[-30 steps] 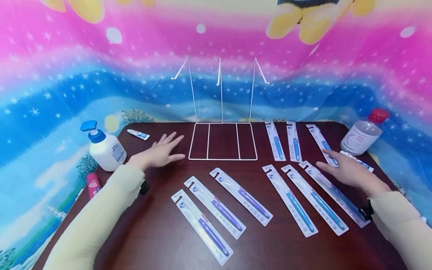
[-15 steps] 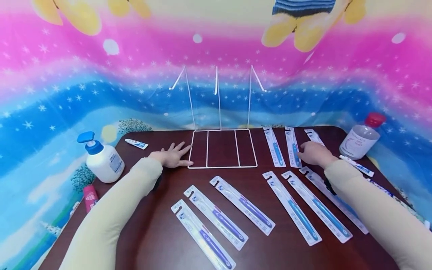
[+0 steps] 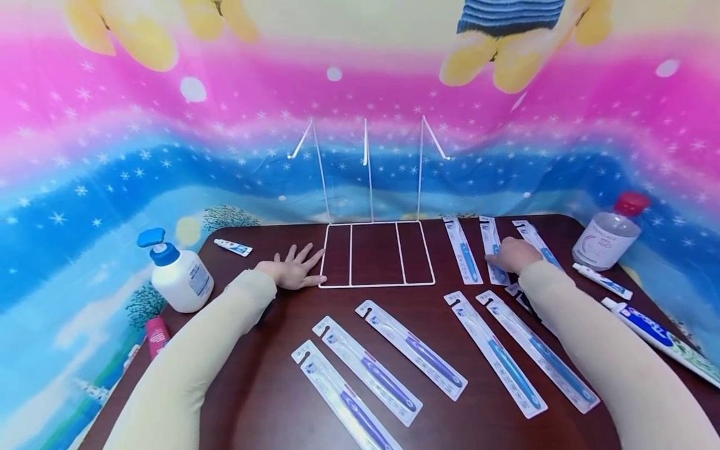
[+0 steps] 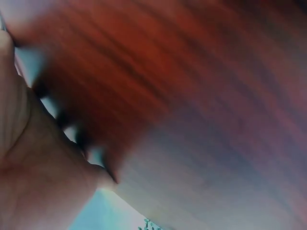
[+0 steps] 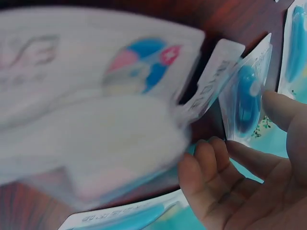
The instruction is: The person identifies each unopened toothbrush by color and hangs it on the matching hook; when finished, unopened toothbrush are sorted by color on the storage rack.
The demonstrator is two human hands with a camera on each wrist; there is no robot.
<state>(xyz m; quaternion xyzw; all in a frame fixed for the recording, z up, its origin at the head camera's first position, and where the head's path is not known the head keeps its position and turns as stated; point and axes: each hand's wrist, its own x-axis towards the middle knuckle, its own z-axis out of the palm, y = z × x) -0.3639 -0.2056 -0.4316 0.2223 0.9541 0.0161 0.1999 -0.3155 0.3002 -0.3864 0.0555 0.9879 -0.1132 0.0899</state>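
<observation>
My left hand (image 3: 295, 269) lies spread at the left side of the white wire rack (image 3: 377, 285), fingertips right at its base. In the left wrist view, part of the palm (image 4: 43, 167) shows over the table. My right hand (image 3: 512, 254) is at the middle blue packaged toothbrush (image 3: 489, 231) in the back row. In the right wrist view, its thumb and index finger pinch that pack (image 5: 247, 98) by opposite edges, the other fingers curled. Blue packs flank it, one on the left (image 3: 462, 253) and one on the right (image 3: 534, 240).
Purple packaged toothbrushes (image 3: 368, 372) lie at the front; more blue ones (image 3: 497, 356) lie front right, partly under the right forearm. A pump bottle (image 3: 182, 275) stands left, a red-capped bottle (image 3: 607, 240) right. Toothpaste tubes (image 3: 664, 337) line the right edge. Three hooks top the rack.
My right hand has moved left from the rightmost back pack to the middle one, its fingers closing in. My left hand has moved right to the rack's base.
</observation>
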